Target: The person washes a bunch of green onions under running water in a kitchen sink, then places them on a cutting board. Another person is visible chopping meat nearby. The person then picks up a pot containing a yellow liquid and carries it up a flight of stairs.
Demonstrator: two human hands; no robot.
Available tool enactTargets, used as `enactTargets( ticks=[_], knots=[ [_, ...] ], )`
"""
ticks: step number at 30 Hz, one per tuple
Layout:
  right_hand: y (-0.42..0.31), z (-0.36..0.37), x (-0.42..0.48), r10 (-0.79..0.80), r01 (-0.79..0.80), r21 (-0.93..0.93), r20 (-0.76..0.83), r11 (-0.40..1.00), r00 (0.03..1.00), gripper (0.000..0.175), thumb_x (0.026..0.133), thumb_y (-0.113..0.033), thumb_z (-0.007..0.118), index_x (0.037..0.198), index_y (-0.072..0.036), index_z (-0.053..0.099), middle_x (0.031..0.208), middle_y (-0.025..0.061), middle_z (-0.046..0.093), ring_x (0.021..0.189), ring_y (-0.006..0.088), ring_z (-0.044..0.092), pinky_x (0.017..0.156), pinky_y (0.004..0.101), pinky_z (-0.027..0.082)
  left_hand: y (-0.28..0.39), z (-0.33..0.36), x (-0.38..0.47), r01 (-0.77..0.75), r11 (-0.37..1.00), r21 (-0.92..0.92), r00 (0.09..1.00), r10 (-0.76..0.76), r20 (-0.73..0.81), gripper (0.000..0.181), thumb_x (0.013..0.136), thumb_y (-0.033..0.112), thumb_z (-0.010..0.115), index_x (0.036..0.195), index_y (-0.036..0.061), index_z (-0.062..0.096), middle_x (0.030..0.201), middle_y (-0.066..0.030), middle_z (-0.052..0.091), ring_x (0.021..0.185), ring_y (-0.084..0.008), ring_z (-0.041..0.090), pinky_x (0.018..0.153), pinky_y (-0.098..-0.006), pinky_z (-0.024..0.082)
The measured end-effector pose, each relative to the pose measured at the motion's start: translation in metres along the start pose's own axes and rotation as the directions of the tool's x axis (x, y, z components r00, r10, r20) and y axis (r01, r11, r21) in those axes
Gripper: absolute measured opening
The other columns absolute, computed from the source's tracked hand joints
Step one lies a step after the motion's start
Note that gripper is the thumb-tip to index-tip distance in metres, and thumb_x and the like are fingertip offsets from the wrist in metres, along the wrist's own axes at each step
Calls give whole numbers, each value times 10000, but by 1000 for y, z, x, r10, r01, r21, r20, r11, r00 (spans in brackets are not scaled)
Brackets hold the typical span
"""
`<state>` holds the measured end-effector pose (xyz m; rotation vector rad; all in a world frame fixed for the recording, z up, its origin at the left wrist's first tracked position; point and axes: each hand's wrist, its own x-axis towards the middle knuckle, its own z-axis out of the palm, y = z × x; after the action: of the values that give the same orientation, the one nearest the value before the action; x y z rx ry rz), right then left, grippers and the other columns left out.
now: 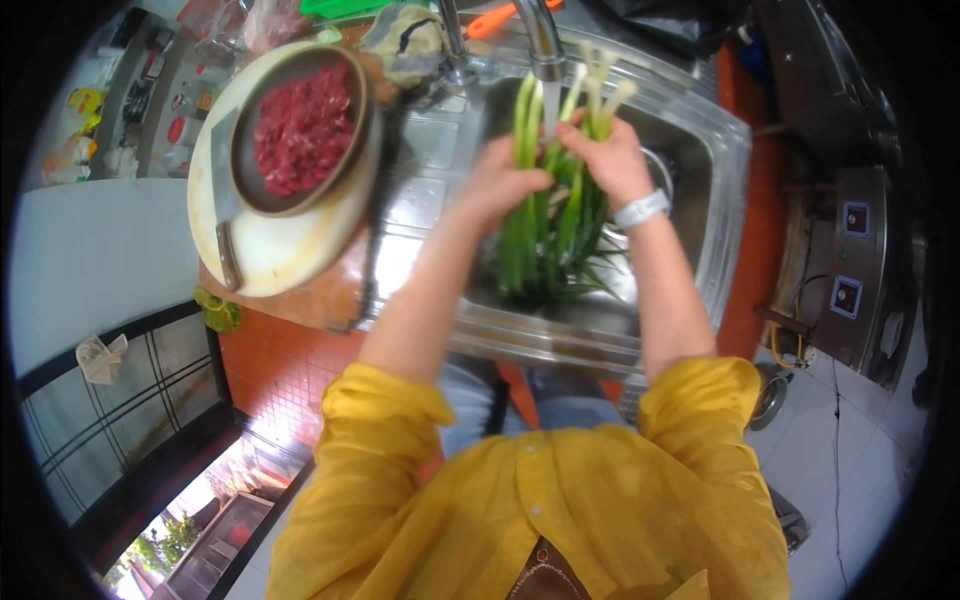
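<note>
A bunch of green onions (574, 202) hangs in the basin of a stainless steel sink (697, 180), white ends up and dark leaves down in the basin. My left hand (510, 172) grips the stalks on their left side. Higher up, near the white ends, my right hand (611, 154) holds the right part of the bunch. A stream of water (551, 105) falls from the chrome faucet (545, 52) onto the stalks between both hands. The fingers behind the stalks are partly hidden.
Left of the sink, a bowl of cut raw red meat (307, 127) and a cleaver (225, 180) rest on a round white cutting board (292, 262). A cloth (405, 45) lies behind the sink, near an orange-handled utensil (499, 21). A steel appliance with knobs (855, 262) stands at right.
</note>
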<state>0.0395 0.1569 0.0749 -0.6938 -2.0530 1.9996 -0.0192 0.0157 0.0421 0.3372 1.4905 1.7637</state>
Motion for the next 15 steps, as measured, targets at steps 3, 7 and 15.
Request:
enactTargets(
  ticks=[3, 7, 15],
  knots=[
    [1, -1, 3, -48, 42, -135, -34, 990, 998, 252, 744, -215, 683, 844, -6, 585, 710, 40, 614, 647, 100, 553, 621, 240, 440, -5, -4, 0, -72, 977, 199, 993, 89, -73, 285, 738, 35, 648, 1006, 4, 556, 857, -17, 586, 741, -122, 554, 669, -253, 455],
    [2, 0, 1, -68, 46, -266, -72, 963, 995, 317, 742, -293, 669, 818, 7, 599, 676, 73, 612, 621, 135, 560, 609, 271, 444, -10, -1, -1, -122, 929, 350, 975, 178, -133, 176, 762, 86, 645, 910, 5, 594, 703, 1, 591, 606, -118, 538, 592, -256, 446],
    [-7, 1, 3, -90, 77, -405, -11, 911, 996, 298, 750, -278, 642, 815, 10, 600, 682, 86, 608, 624, 154, 559, 617, 295, 446, -14, 8, -3, -255, 853, 456, 916, 364, -169, 136, 813, 132, 597, 864, 7, 599, 712, -31, 595, 653, -98, 536, 614, -242, 426]
  ],
)
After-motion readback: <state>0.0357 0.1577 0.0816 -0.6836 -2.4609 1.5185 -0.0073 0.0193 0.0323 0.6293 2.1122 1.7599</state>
